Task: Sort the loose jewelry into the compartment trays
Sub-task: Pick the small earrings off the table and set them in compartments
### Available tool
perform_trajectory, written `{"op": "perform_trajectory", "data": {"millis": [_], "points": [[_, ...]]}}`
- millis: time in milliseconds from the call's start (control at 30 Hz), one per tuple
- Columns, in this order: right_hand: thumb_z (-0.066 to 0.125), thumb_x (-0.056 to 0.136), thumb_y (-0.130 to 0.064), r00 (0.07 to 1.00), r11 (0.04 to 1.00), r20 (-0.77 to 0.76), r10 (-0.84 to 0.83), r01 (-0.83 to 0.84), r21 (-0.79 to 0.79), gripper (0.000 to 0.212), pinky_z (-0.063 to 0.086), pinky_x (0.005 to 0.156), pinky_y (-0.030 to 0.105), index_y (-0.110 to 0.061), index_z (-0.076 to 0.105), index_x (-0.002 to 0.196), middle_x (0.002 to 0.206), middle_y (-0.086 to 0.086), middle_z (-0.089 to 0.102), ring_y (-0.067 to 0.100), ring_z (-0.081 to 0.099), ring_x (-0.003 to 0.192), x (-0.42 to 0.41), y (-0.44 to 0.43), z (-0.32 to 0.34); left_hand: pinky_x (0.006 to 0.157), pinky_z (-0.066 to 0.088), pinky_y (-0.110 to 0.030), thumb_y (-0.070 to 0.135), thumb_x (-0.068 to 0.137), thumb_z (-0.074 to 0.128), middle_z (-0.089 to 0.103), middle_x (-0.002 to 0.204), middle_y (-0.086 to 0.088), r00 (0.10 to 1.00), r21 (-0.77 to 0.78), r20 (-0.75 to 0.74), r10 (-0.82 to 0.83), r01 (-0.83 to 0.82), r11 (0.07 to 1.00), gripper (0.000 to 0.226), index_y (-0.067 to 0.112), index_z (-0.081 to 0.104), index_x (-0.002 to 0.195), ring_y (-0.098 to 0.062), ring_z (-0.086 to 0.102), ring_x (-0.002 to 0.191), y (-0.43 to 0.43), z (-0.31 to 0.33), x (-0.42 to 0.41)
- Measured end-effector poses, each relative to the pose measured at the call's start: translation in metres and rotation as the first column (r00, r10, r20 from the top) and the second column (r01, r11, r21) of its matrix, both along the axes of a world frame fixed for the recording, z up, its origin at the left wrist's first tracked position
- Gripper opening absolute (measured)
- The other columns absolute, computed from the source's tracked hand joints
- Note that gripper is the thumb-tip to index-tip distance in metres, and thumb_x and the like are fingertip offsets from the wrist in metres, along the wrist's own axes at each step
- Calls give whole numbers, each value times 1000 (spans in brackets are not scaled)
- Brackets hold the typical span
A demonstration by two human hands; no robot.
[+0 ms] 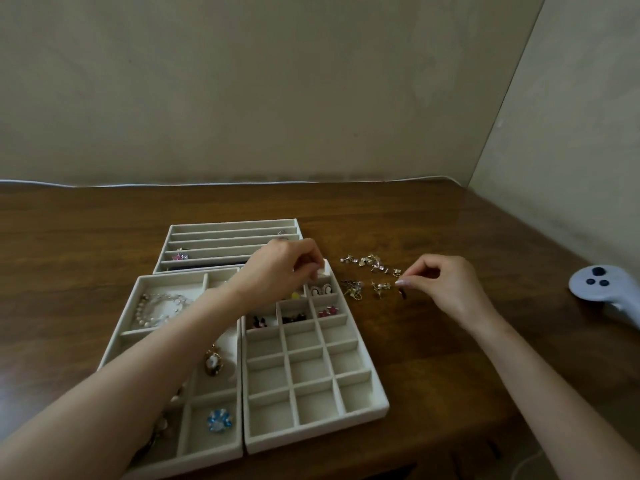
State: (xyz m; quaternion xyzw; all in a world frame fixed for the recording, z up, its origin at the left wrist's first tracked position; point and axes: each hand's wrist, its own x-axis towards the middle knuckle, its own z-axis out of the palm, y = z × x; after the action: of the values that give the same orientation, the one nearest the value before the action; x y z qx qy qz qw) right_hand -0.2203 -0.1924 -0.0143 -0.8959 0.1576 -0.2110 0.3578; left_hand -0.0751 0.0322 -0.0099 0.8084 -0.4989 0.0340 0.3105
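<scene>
Three cream compartment trays lie on the wooden table: a grid tray (360, 403) with small square cells, a wider-cell tray (138, 292) to its left, and a long-slot tray (228, 225) behind. My left hand (280, 268) hovers over the grid tray's far cells, fingers curled and pinching a small pale piece. My right hand (443, 285) pinches a small dark earring (402, 292) just above the table, beside the loose pile of gold jewelry (370, 271). Pairs of earrings fill the grid's far cells; a pearl bracelet (156, 310), a cameo brooch (213, 362) and a blue brooch (219, 420) lie in the left tray.
A grey handheld controller (602, 287) lies at the right table edge. The wall stands close behind the table and at the right. A white cable runs along the table's back edge (207, 184).
</scene>
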Motion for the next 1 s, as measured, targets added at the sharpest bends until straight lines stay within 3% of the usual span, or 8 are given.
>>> {"op": "perform_trajectory", "data": {"millis": [133, 300, 400, 533, 667, 833, 1000], "points": [[74, 77, -18, 981, 980, 7, 195, -195, 33, 8, 45, 68, 13, -24, 69, 76, 78, -9, 69, -2, 63, 75, 12, 40, 15, 70, 54, -30, 13, 90, 57, 67, 79, 9, 998, -35, -27, 59, -60, 998, 9, 16, 64, 93, -7, 64, 74, 7, 5, 10], [75, 77, -17, 920, 917, 15, 391, -391, 76, 5, 53, 73, 22, -20, 71, 79, 79, -5, 70, 3, 65, 76, 32, 94, 22, 69, 53, -26, 12, 89, 58, 69, 79, 5, 991, -64, -32, 131, -133, 989, 7, 14, 64, 91, -7, 65, 72, 13, 6, 20], [75, 77, -17, 887, 885, 26, 460, -461, 70, 6, 53, 70, 20, -16, 72, 82, 79, -5, 70, 2, 64, 73, 44, 119, 22, 66, 48, -17, 12, 88, 60, 69, 82, 1, 987, -82, -3, 161, -160, 984, 7, 13, 66, 92, -4, 61, 70, 15, 4, 25], [74, 79, -18, 860, 859, 1, 510, -510, 42, 9, 50, 73, 13, -14, 73, 86, 80, -8, 69, -1, 63, 77, 54, 132, 18, 68, 51, -23, 13, 87, 61, 68, 83, 1, 984, -86, 15, 179, -177, 981, 7, 13, 66, 91, -10, 62, 74, 17, 3, 28], [72, 81, -22, 876, 875, -13, 482, -480, 64, 11, 53, 78, 19, -18, 73, 91, 86, -8, 70, 0, 64, 82, 52, 120, 20, 66, 46, -16, 11, 87, 61, 67, 81, 3, 984, -90, 9, 175, -174, 981, 7, 12, 66, 92, -6, 60, 71, 16, 4, 26], [66, 86, -20, 947, 944, 26, 319, -320, 79, 8, 53, 73, 21, -19, 71, 91, 84, -6, 70, 3, 65, 76, 47, 76, 27, 74, 55, -33, 11, 89, 57, 69, 81, 3, 991, -39, -40, 125, -126, 991, 7, 12, 63, 94, -9, 66, 75, 13, 4, 22], [66, 85, -19, 988, 987, 2, 154, -154, 44, 7, 44, 65, 15, -19, 71, 90, 83, -7, 69, 2, 62, 73, 48, 30, 24, 74, 54, -36, 13, 90, 57, 67, 78, 6, 996, -13, -27, 79, -80, 997, 8, 14, 65, 93, -8, 64, 75, 9, 1, 17]]}}
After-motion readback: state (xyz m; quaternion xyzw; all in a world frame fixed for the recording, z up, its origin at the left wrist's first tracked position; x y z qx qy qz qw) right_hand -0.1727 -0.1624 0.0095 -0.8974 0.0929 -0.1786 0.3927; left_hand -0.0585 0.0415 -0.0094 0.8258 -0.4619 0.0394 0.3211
